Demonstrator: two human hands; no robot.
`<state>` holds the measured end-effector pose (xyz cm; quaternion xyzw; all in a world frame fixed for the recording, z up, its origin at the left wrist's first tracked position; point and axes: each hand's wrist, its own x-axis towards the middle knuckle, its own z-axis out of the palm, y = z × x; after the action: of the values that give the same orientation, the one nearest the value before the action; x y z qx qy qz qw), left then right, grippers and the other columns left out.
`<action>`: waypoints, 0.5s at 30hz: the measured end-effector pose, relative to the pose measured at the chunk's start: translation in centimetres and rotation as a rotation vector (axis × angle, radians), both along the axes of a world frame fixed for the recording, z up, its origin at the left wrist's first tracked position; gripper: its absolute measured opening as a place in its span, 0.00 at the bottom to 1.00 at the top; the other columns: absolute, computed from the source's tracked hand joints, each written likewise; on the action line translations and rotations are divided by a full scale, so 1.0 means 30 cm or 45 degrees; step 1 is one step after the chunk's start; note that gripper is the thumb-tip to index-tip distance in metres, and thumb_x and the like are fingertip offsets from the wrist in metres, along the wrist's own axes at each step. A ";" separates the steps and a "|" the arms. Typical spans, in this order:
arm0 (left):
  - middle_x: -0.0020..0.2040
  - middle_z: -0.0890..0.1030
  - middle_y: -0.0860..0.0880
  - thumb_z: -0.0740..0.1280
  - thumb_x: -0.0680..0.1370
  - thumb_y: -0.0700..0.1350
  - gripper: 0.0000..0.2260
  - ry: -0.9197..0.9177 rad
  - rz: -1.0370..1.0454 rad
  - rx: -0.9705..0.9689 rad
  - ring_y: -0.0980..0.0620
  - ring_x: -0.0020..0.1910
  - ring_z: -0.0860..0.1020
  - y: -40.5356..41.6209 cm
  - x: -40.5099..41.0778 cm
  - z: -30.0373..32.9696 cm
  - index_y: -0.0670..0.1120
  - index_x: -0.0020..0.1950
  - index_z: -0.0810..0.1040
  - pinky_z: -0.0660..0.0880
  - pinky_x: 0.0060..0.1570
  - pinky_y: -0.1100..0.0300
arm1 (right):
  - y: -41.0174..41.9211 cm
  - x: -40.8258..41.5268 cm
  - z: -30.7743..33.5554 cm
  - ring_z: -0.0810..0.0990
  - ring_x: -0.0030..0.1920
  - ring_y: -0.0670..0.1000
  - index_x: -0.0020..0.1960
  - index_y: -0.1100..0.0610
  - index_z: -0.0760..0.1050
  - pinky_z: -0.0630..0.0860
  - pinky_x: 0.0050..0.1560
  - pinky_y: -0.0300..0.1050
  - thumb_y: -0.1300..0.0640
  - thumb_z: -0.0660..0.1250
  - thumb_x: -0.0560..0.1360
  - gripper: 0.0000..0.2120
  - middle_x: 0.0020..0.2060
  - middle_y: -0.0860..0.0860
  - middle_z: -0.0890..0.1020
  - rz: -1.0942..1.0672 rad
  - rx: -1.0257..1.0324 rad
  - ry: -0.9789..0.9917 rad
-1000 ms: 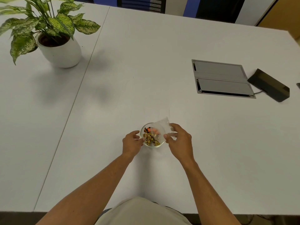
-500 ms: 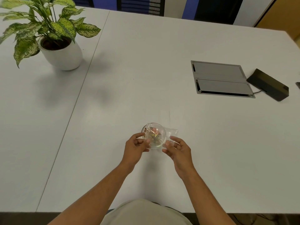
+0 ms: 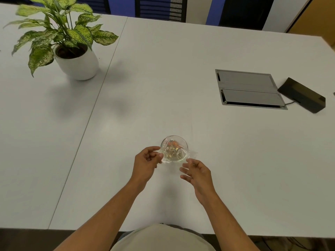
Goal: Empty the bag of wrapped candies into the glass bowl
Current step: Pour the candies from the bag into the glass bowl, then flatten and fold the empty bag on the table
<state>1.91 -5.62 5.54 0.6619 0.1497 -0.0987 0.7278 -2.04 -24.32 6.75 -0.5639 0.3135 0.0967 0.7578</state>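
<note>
Your left hand (image 3: 147,163) pinches the clear bag (image 3: 190,154) draped over the glass bowl (image 3: 174,148); your right hand (image 3: 196,172), just beside it, is spread.

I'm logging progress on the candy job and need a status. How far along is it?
Mostly done, it seems: the wrapped candies sit in the glass bowl. In hand: the clear bag lies draped over the bowl, the left hand pinching its near edge, the right hand open beside it. Left: lifting the bag away; whether it holds any candy, I cannot tell.
</note>
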 end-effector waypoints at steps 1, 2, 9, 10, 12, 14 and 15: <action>0.34 0.81 0.53 0.73 0.74 0.38 0.10 0.003 -0.014 0.009 0.55 0.34 0.81 0.006 -0.003 0.003 0.49 0.53 0.82 0.75 0.33 0.65 | 0.000 -0.002 0.002 0.86 0.44 0.54 0.53 0.58 0.80 0.83 0.42 0.48 0.57 0.66 0.79 0.07 0.44 0.55 0.86 -0.006 0.010 0.005; 0.34 0.81 0.52 0.72 0.74 0.38 0.09 0.008 -0.029 0.014 0.55 0.34 0.80 0.012 -0.006 0.004 0.48 0.52 0.82 0.75 0.33 0.64 | -0.001 -0.002 0.005 0.86 0.44 0.54 0.53 0.58 0.80 0.82 0.43 0.48 0.55 0.64 0.80 0.09 0.44 0.54 0.86 -0.009 0.010 0.014; 0.38 0.80 0.46 0.69 0.75 0.38 0.10 0.088 -0.166 -0.002 0.52 0.35 0.78 0.039 -0.029 0.035 0.48 0.54 0.82 0.73 0.36 0.59 | 0.010 -0.007 0.022 0.85 0.39 0.52 0.46 0.58 0.79 0.81 0.34 0.44 0.57 0.62 0.82 0.10 0.40 0.54 0.85 -0.057 -0.035 -0.010; 0.38 0.81 0.47 0.69 0.75 0.42 0.08 0.099 -0.181 -0.002 0.52 0.36 0.79 0.039 -0.033 0.040 0.48 0.53 0.82 0.74 0.36 0.58 | 0.014 -0.009 0.020 0.84 0.37 0.52 0.46 0.58 0.79 0.81 0.34 0.44 0.57 0.62 0.82 0.10 0.39 0.54 0.85 -0.045 -0.079 -0.017; 0.37 0.81 0.49 0.71 0.75 0.49 0.08 0.096 -0.195 0.024 0.53 0.36 0.79 0.034 -0.039 0.050 0.48 0.50 0.82 0.74 0.36 0.58 | 0.024 -0.016 0.014 0.83 0.35 0.52 0.45 0.58 0.79 0.80 0.34 0.44 0.58 0.61 0.82 0.11 0.38 0.55 0.83 0.003 -0.181 -0.050; 0.36 0.81 0.49 0.70 0.75 0.53 0.09 0.063 -0.154 0.125 0.56 0.34 0.79 0.028 -0.044 0.052 0.47 0.46 0.82 0.75 0.35 0.60 | 0.035 -0.027 0.004 0.82 0.33 0.52 0.45 0.58 0.79 0.80 0.33 0.42 0.58 0.61 0.82 0.11 0.36 0.55 0.83 0.050 -0.276 -0.094; 0.34 0.81 0.49 0.70 0.76 0.52 0.09 0.040 -0.123 0.179 0.57 0.32 0.78 0.026 -0.046 0.052 0.47 0.44 0.81 0.75 0.34 0.62 | 0.040 -0.033 -0.001 0.81 0.31 0.51 0.45 0.58 0.79 0.80 0.33 0.43 0.58 0.61 0.82 0.11 0.35 0.53 0.83 0.066 -0.322 -0.115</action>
<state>0.51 -4.84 7.09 0.7163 0.1355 -0.1335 0.6713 -3.03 -23.11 6.72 -0.6666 0.2741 0.0505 0.6913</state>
